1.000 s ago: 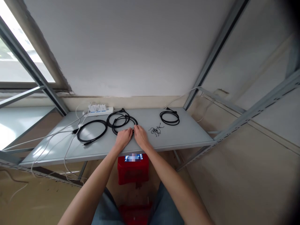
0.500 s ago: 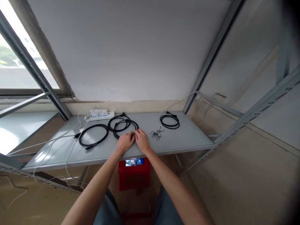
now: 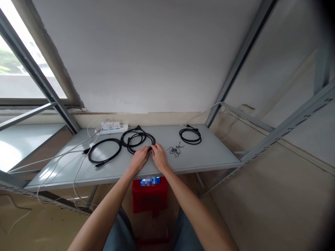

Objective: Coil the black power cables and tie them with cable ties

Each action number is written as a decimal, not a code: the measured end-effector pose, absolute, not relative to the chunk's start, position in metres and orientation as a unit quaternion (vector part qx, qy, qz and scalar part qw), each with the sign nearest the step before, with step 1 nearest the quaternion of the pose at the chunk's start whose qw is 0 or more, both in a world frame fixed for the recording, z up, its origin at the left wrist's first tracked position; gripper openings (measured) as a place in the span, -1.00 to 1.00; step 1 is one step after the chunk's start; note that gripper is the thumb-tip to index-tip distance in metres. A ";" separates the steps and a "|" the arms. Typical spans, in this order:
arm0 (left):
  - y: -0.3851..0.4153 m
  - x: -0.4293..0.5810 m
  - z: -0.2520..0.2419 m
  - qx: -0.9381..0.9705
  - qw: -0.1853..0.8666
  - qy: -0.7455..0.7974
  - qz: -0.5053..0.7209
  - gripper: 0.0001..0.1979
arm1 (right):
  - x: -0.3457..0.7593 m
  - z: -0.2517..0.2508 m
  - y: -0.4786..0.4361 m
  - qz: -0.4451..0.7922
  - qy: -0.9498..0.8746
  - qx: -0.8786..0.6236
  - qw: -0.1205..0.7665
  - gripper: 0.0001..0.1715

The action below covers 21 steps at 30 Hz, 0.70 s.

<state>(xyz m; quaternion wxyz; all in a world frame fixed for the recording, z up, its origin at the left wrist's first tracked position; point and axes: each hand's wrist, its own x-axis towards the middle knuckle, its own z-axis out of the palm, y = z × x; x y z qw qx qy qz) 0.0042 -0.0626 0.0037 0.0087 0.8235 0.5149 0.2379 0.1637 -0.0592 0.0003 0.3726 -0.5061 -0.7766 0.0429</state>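
On the grey shelf, a coiled black cable [image 3: 141, 135] lies in front of my hands, overlapping a second black coil [image 3: 122, 136] behind it to the left. My left hand [image 3: 140, 156] has its fingers closed on the near side of the front coil. Right beside it, my right hand [image 3: 158, 155] pinches the same coil at its near right edge. The fingertips of both hands almost meet, and the bit of cable between them is mostly hidden. To the right of my right hand lies a loose pile of short black twist ties [image 3: 176, 150].
Another black cable loop [image 3: 89, 157] lies on the shelf [image 3: 209, 155] at left, and a coiled black cable [image 3: 190, 136] at right. A white power strip [image 3: 112, 129] with white cords stands at the back left. Below the shelf's front edge is a red stool [image 3: 149, 200].
Both hands stay at the same spot on the coil, with only slight finger movement. The whole view has shifted a little; the cables and ties lie as before.
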 end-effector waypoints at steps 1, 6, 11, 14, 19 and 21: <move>-0.063 0.004 0.004 0.822 -0.016 0.515 0.241 -0.70 | 0.164 0.000 -0.059 0.043 -0.779 -0.503 0.372 -0.55; -0.066 0.004 0.003 0.797 -0.111 0.549 0.225 -0.80 | 0.162 -0.002 -0.057 0.034 -0.776 -0.507 0.373 -0.57; -0.064 0.005 0.000 0.789 -0.098 0.568 0.215 -0.82 | 0.162 -0.005 -0.055 0.044 -0.780 -0.501 0.372 -0.65; -0.062 0.005 -0.003 0.802 -0.058 0.544 0.239 -0.87 | 0.162 -0.006 -0.055 0.043 -0.785 -0.498 0.367 -0.66; -0.059 0.003 -0.005 0.820 0.002 0.489 0.297 -0.78 | 0.162 -0.007 -0.053 0.055 -0.772 -0.506 0.381 -0.64; -0.059 0.002 -0.005 0.821 0.016 0.477 0.314 -0.66 | 0.163 -0.007 -0.052 0.069 -0.766 -0.503 0.394 -0.64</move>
